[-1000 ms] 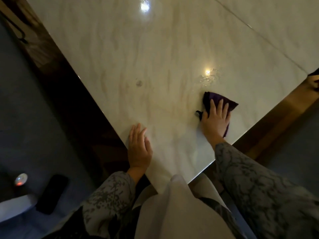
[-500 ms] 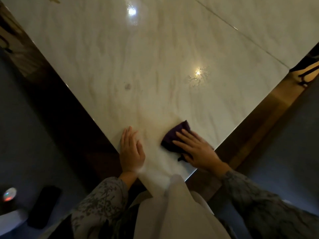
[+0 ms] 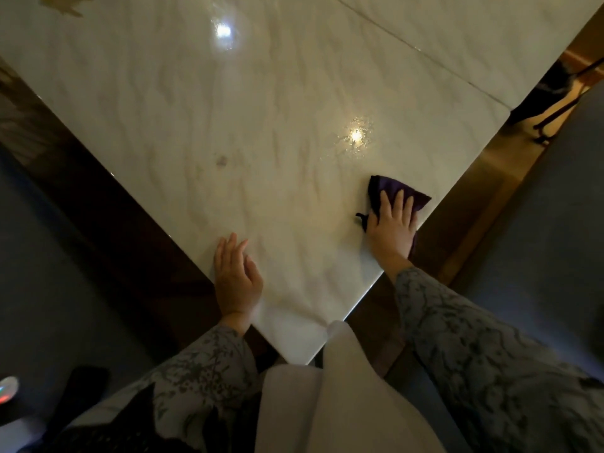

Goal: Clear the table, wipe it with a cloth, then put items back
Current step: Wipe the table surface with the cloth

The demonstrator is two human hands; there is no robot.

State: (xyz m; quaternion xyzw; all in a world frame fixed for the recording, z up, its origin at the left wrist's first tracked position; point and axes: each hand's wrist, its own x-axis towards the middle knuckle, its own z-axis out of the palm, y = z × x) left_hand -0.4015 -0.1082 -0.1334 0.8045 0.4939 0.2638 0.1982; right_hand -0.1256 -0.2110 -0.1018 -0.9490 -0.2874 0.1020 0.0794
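Note:
A glossy pale marble table [image 3: 261,125] fills the upper view, its near corner pointing toward me. A dark purple cloth [image 3: 389,188] lies near the table's right edge. My right hand [image 3: 392,227] presses flat on the cloth with straight fingers. My left hand [image 3: 237,273] rests flat on the marble at the left edge, near the corner. A small dark smudge [image 3: 221,161] marks the tabletop to the left of centre.
A dark wooden rim [image 3: 108,207] borders the table on the left, a lighter wooden rim [image 3: 483,197] on the right. A dark flat object [image 3: 81,387] and a small lit device [image 3: 8,385] sit low at left. A brown patch [image 3: 65,3] shows at the far top left.
My right hand has slid the cloth from the near corner out to the right edge of the table. My left hand has stayed in place.

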